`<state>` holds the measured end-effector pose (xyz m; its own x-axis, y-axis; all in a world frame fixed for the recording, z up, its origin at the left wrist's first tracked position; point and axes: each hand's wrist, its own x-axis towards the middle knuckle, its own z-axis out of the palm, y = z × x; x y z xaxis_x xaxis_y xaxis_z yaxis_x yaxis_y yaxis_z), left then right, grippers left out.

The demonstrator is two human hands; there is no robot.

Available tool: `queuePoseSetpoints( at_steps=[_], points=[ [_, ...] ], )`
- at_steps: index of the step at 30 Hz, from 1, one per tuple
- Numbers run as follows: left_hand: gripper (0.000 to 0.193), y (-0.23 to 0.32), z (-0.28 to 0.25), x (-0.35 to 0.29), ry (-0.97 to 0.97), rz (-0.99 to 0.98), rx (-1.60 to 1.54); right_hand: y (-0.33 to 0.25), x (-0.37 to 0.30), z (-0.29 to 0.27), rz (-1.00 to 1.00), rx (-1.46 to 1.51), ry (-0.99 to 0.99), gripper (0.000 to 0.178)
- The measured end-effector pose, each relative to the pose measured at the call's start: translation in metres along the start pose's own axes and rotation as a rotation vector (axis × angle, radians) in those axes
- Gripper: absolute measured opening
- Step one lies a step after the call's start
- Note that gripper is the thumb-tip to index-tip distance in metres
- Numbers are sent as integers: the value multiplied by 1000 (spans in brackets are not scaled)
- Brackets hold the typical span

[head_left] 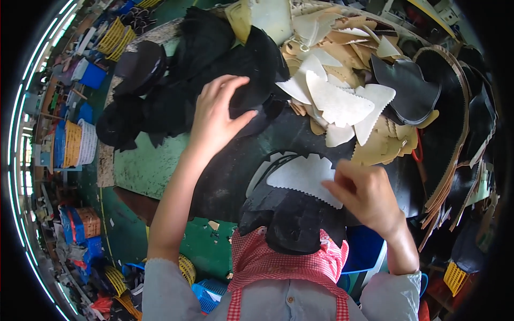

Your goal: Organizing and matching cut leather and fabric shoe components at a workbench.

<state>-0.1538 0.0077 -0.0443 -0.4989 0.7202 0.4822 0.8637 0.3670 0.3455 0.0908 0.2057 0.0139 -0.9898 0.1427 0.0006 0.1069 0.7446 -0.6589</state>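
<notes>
— Left hand?
— Stretched forward, fingers spread and curled over the edge of a black cut piece on top of the dark heap, thumb hooked underneath. Looks like a loose grasp, not a tight pinch.
— Right hand?
— Close to the body, fingers bunched and pinching the right edge of a white toothed piece. Lying flat over a stack of black pieces just below the hand, right above the red checked apron.
— Beyond the hands?
— Ahead of the right hand, a fan of more white toothed pieces, then tan cut pieces heaped farther out. Right of that hand, a black saw-edged piece and long dark strips with tan edges. Under both hands, a worn green table, dark rubbery sheet over the middle. Left of the left hand, yellow and blue baskets down on the floor.
— Doing it well?
— Probably best to lift only the top black layer, thumb separating it cleanly from the pile. Meanwhile keep the white piece pinned flat and square to the stack beneath, teeth aligned, no creasing at the pinched corner.
</notes>
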Motion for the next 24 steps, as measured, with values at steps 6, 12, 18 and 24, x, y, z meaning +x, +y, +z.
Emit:
queuePoseSetpoints(
  at_steps=[6,12,18,24],
  points=[
    [47,-11,8,6,-31,-77,-24,1,67,52,-471,30,218,22],
    [19,-35,5,12,-45,-340,-512,-10,110,103,-420,-378,254,55],
    [27,-84,-71,43,952,-327,-386,11,94,93,-496,48,137,40],
    [30,27,-128,37,756,-531,-529,57,84,18,-257,-473,767,47]
  ],
)
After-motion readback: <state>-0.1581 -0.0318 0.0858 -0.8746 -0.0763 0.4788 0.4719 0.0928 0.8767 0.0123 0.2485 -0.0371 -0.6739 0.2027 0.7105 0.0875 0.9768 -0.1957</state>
